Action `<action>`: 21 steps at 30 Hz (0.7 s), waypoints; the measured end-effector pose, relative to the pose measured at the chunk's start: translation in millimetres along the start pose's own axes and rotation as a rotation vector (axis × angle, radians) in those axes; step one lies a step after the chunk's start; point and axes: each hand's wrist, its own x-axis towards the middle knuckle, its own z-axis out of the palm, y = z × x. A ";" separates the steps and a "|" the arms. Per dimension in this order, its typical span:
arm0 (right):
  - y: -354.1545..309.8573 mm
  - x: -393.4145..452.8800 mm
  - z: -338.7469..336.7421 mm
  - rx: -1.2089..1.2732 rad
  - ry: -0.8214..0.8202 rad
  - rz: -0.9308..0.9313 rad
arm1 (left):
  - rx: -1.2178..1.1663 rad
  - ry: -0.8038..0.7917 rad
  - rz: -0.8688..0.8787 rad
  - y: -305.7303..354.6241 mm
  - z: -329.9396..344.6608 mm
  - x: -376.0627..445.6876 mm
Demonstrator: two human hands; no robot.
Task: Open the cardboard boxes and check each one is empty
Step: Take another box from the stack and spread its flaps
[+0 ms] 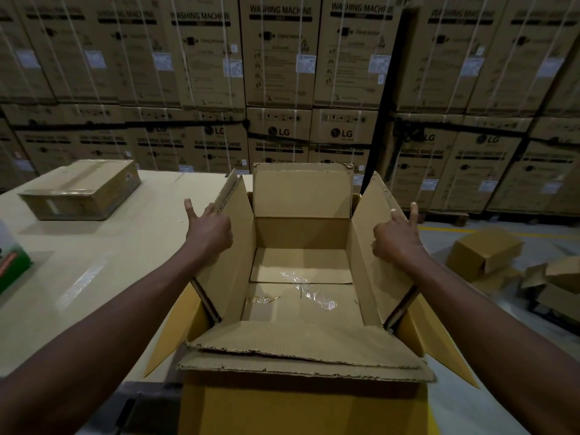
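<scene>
An open cardboard box (303, 233) stands right in front of me with all its flaps spread. My left hand (208, 229) grips the left flap near its top edge, fingers curled over it and little finger sticking out. My right hand (398, 237) grips the right flap the same way, one finger pointing up. The box floor shows only its bottom flaps and a strip of clear tape (309, 291). A closed, taped cardboard box (81, 189) lies on the table at the far left.
The pale table (103, 265) runs along my left; a green and white packet (12, 265) sits at its left edge. Opened cardboard boxes (486, 252) lie on the floor to the right. A wall of stacked washing machine cartons (282, 73) fills the background.
</scene>
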 end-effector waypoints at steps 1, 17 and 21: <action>-0.7 -1.5 -1.0 0.009 0.007 -0.005 | -0.004 0.005 0.003 1.2 -1.9 -1.4; 4.3 -41.6 -24.5 0.286 0.174 -0.055 | -0.163 0.087 0.075 31.2 -34.5 -31.0; 2.6 -59.6 -26.1 0.458 0.249 -0.054 | -0.256 0.154 0.094 38.6 -41.8 -53.5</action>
